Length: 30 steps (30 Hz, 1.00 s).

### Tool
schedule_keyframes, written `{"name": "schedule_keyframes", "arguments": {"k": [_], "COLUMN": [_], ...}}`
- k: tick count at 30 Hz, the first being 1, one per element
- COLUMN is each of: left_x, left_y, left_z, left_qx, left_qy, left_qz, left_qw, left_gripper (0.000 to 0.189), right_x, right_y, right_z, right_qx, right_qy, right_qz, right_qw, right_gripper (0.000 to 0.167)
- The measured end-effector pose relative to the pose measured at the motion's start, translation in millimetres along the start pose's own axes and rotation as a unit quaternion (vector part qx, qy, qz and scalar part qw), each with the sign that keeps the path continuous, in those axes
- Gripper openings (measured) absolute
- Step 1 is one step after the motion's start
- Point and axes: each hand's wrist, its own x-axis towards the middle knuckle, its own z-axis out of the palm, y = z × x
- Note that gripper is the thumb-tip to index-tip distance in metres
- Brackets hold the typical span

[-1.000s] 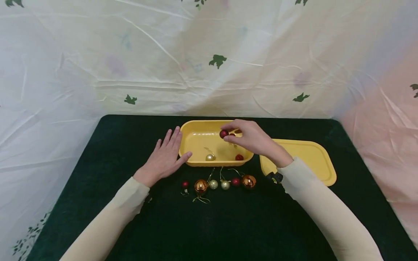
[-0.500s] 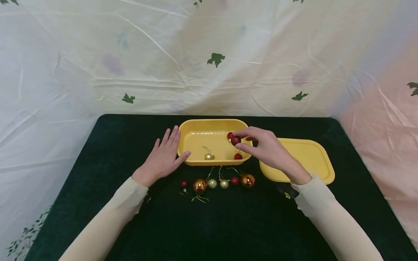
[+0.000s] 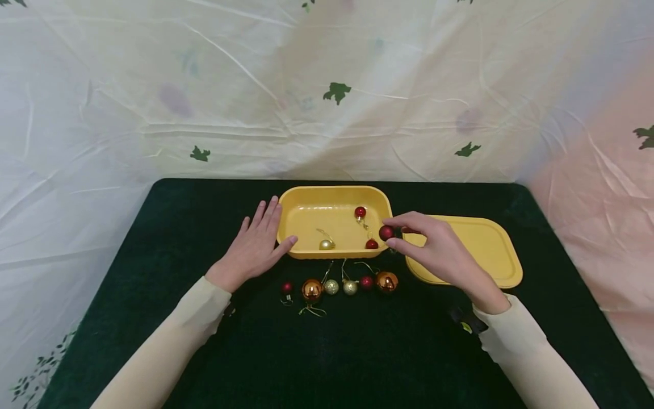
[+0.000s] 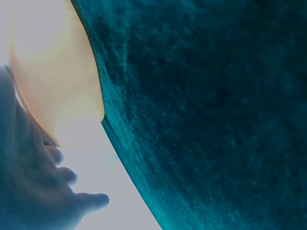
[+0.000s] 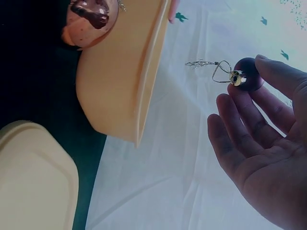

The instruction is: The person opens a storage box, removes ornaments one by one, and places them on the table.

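Observation:
My right hand [image 3: 439, 250] pinches a dark red Christmas bauble [image 3: 386, 233] between thumb and fingertips, by the right end of a yellow plastic container [image 3: 306, 213]. From the bauble's gold cap a thin gold loop hangs free in the right wrist view, where the bauble [image 5: 249, 75] is apart from the container wall. Two red baubles [image 3: 360, 212] and a pale gold bauble [image 3: 326, 244] lie inside the container. With straight, spread fingers, my left hand [image 3: 250, 247] rests against the container's left end; the left wrist view shows only part of that hand [image 4: 38, 177].
A row of baubles lies in front of the container, among them a copper bauble [image 3: 311, 290] and a glittery gold one [image 3: 349, 287]. The yellow lid [image 3: 480, 244] lies flat at the right on the dark green tabletop [image 3: 317, 352]. A pale curtain [image 3: 255, 113] hangs behind.
My right hand has carried the dark red bauble rightward and nearer to me, from above the container's inside to its right end. The left hand keeps its place at the container.

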Motion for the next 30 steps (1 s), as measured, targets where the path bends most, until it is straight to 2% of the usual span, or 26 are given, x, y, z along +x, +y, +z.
{"name": "schedule_keyframes", "arguments": {"k": [15, 30], "left_x": [-0.7, 0.3], "left_y": [1.7, -0.3], "left_z": [-1.6, 2.2], "left_qx": [0.008, 0.012], "left_qy": [-0.001, 0.006], "left_qz": [0.003, 0.008], "left_qw": [1.0000, 0.9999], "left_gripper": [0.096, 0.096], "right_x": [-33.0, -62.0], "right_y": [15.2, 38.1], "right_z": [-4.9, 8.5], "right_qx": [-0.021, -0.042], "right_qy": [0.015, 0.011], "right_qz": [0.019, 0.048], "right_qw": [0.9995, 0.9979], "right_gripper": [0.034, 0.031]}}
